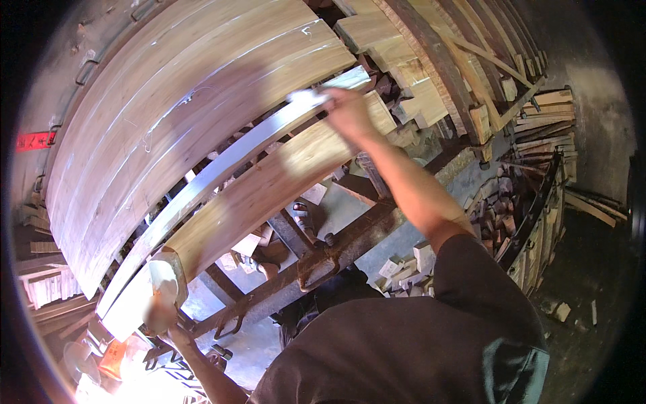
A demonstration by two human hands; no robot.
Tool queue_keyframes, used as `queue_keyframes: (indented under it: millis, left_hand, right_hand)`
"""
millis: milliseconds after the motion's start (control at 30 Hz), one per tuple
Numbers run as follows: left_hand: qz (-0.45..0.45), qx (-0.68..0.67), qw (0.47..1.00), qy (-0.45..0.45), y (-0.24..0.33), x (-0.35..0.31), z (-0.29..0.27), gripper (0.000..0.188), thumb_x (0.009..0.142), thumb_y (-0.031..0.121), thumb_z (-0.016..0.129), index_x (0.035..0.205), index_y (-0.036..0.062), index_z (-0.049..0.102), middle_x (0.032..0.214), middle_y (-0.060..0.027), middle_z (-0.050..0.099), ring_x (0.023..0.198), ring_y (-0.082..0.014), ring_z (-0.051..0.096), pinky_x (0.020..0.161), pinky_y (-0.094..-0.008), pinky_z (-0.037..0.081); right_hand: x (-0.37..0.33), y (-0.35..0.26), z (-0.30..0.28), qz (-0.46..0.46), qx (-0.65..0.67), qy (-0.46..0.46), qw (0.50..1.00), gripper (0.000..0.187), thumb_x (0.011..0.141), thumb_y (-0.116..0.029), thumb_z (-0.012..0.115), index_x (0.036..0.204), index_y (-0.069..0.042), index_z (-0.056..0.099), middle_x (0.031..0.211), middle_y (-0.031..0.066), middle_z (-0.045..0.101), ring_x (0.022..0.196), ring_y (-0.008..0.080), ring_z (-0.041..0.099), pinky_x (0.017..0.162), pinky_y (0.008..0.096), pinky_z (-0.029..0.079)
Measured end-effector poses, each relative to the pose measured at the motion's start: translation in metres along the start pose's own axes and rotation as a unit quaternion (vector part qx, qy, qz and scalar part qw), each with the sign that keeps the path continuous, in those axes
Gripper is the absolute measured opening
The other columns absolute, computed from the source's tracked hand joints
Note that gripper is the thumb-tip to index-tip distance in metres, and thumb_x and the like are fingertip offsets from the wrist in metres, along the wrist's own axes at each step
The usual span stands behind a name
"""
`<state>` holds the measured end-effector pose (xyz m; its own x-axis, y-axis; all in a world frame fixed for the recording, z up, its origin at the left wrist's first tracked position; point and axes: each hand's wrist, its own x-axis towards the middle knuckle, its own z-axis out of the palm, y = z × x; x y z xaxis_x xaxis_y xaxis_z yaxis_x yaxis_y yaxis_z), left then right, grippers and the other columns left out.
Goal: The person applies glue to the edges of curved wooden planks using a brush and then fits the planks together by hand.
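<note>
A dark shirt [404, 343] fills the lower part of the view, and a forearm reaches out on either side of it. At the lower left, the left hand [160, 315], washed out by glare, is curled about the lower end of a clear container [163, 281]; how far its fingers wrap round cannot be told. The container is over the left end of the near board [269, 185]. Below that board run a rusty metal bar [356, 242] and a sandalled foot [301, 214] on the floor.

Beyond the near board, with a gap between, lies a narrow board [249, 147] bearing a pale, shiny coat. Towards its right end, the right hand [350, 114] has its fingers closed on a small white object [306, 99], blurred, at the board's surface.

Farther off, a broad row of boards [222, 74] lies side by side, with white streaks along some seams. To the right are wood offcuts [494, 212] and, beyond them, stacked timber [546, 121] against a wall [595, 111].
</note>
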<state>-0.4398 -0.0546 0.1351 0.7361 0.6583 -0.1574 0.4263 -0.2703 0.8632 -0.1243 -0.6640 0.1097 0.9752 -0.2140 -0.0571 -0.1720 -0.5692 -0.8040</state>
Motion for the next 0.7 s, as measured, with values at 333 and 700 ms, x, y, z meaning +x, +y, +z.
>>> queue_keyframes:
  millis: [333, 700]
  left_hand:
    - [-0.044, 0.049, 0.997, -0.041, 0.007, 0.001, 0.004, 0.036, 0.082, 0.014, 0.076, 0.112, -0.0028, 0.064, 0.11, -0.0096, 0.063, 0.1, -0.0209, 0.057, 0.09, -0.0362, 0.044]
    - [-0.043, -0.012, 0.999, 0.001, 0.013, -0.005, 0.011, 0.04, 0.078, 0.011, 0.077, 0.112, -0.003, 0.063, 0.108, -0.0102, 0.064, 0.097, -0.0217, 0.06, 0.084, -0.0347, 0.048]
  right_hand:
    - [0.088, 0.08, -0.123, 0.036, -0.201, 0.114, 0.972, 0.022, 0.08, -0.01, 0.062, 0.098, -0.014, 0.074, 0.087, 0.016, 0.071, 0.081, 0.0291, 0.07, 0.074, 0.036, 0.054]
    - [0.051, 0.05, -0.12, 0.006, -0.224, 0.043, 0.974, 0.025, 0.087, -0.01, 0.064, 0.11, -0.011, 0.071, 0.096, 0.0139, 0.072, 0.087, 0.0246, 0.069, 0.075, 0.0356, 0.053]
